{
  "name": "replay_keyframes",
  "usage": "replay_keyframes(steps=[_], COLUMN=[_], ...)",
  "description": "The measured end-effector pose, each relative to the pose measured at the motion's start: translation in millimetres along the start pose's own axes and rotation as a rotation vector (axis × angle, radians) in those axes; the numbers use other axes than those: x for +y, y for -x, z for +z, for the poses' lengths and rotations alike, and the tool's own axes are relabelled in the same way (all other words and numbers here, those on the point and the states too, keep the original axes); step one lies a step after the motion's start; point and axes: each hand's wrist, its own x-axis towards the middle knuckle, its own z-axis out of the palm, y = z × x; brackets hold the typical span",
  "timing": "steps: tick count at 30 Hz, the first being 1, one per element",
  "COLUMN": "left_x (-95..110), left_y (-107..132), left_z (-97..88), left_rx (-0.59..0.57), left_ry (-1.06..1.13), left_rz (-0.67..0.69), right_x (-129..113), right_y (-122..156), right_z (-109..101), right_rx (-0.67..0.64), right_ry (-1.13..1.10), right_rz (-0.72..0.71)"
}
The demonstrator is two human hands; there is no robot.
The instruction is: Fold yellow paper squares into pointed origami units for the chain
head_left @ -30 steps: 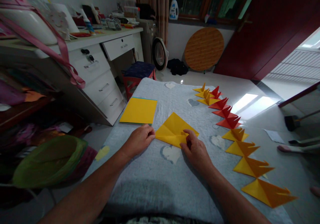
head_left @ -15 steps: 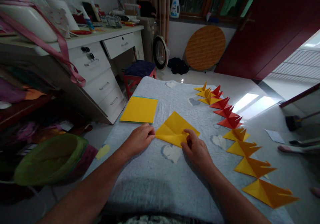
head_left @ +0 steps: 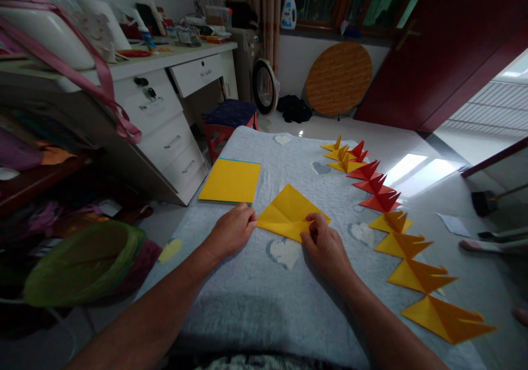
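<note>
A yellow paper sheet (head_left: pixel 289 211), partly folded into a diamond shape, lies on the grey blanket (head_left: pixel 264 293). My left hand (head_left: pixel 231 230) has its fingers curled and pinches the sheet's left corner. On the sheet's near right edge my right hand (head_left: pixel 325 244) presses down with closed fingers at a fold. A flat stack of yellow paper (head_left: pixel 230 181) lies behind my left hand.
A curved row of folded yellow and red paper pieces (head_left: pixel 390 222) runs down the blanket's right side. A white desk with drawers (head_left: pixel 165 111) stands at left, a red stool (head_left: pixel 229 121) beyond the blanket. A green bag (head_left: pixel 78 263) sits at the lower left.
Both hands stay on the yellow sheet; my right hand's fingers have shifted slightly along its near right edge. The view has barely moved.
</note>
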Motion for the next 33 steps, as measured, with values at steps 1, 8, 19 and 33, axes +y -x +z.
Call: replay_keyframes(steps=[1,8,19,33], left_x=[0.4,3.5,7.0,5.9], left_y=[0.2,1.0,2.5,3.1], left_z=[0.2,1.4,2.5,4.8], left_rx=[-0.005,-0.031,-0.018,0.003], left_ry=[-0.011,-0.075,-0.114,-0.176], left_rz=[-0.002,-0.027,-0.034,-0.071], right_x=[0.2,0.4,0.9,-1.1], right_y=[0.1,-1.5,-1.0,-0.2], right_z=[0.5,0.4,0.2,-2.4], right_rx=[0.008,-0.033,-0.049,-0.114], right_ry=[0.001,0.024,0.03,0.092], right_rz=[-0.003,0.029,-0.002,-0.079])
